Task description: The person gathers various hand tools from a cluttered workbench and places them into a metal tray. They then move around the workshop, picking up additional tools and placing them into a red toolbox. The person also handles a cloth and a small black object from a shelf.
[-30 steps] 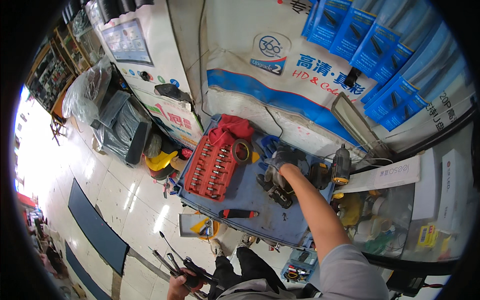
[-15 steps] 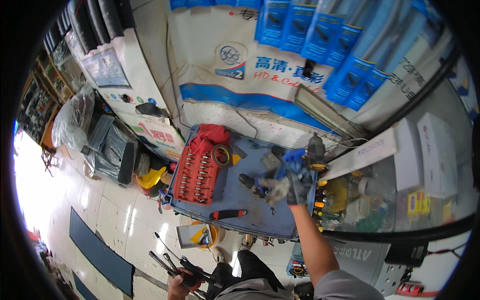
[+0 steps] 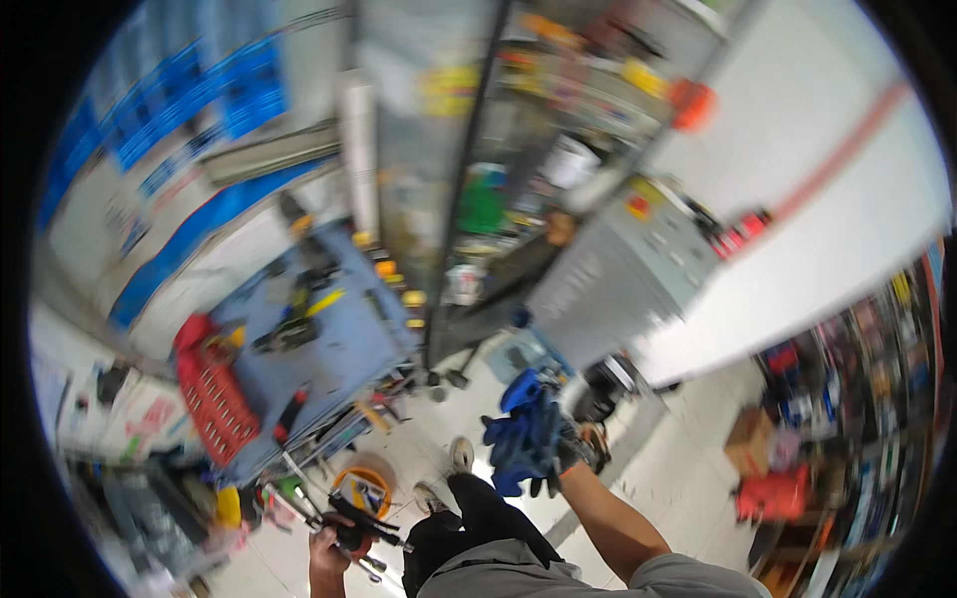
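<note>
Tools point(image 3: 361, 533) jut from the left hand point(image 3: 333, 546), fingers curled round them, near the bucket point(image 3: 381, 470); gloves point(image 3: 522, 439) hang at the right hand point(image 3: 569, 451), grip too hidden to tell, right of 2 shoes point(image 3: 461, 455).

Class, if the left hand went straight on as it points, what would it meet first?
Past its tools, the left hand would probably meet the blue cart first; the orange bucket in line looks lower, though depth is unclear.

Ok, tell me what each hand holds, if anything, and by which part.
Left hand: a bundle of tools, gripped around the middle. Right hand: blue gloves, in a bunch; blur hides exactly where they're gripped.
</note>
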Action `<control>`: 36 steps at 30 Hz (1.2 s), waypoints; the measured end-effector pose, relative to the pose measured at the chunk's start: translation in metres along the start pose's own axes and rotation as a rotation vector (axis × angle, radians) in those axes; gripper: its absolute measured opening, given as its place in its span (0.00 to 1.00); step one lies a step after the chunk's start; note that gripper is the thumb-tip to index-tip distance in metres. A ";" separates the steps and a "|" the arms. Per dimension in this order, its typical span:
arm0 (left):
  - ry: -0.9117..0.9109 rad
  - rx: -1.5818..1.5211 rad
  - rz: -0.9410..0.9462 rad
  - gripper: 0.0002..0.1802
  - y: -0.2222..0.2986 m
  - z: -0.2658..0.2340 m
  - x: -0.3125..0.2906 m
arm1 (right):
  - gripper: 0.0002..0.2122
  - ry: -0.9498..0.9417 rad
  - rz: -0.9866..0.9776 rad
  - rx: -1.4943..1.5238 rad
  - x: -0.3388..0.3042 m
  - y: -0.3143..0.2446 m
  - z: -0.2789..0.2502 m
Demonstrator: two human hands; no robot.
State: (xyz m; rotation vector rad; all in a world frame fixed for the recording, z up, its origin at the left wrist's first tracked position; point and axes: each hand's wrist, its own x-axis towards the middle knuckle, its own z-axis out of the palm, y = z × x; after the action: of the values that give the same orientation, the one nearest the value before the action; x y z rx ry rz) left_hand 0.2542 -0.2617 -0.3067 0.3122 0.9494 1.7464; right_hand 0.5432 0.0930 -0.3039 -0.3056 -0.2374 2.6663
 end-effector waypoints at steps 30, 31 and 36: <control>-0.865 0.006 -0.824 0.26 -0.649 0.740 -0.123 | 0.16 1.161 -1.263 0.129 -1.030 -0.146 -0.278; -0.856 0.015 -0.822 0.26 -0.668 0.760 -0.116 | 0.14 1.269 -1.271 0.080 -1.030 -0.177 -0.292; -0.750 0.112 -0.744 0.26 -0.782 0.869 -0.067 | 0.11 1.450 -1.204 -0.061 -1.072 -0.346 -0.346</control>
State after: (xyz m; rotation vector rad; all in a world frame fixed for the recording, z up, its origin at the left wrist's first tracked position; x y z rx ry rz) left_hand 1.3499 0.1501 -0.2946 0.5513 0.5002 0.7856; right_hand 1.7122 -0.0395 -0.3738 -1.4075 0.0114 0.8564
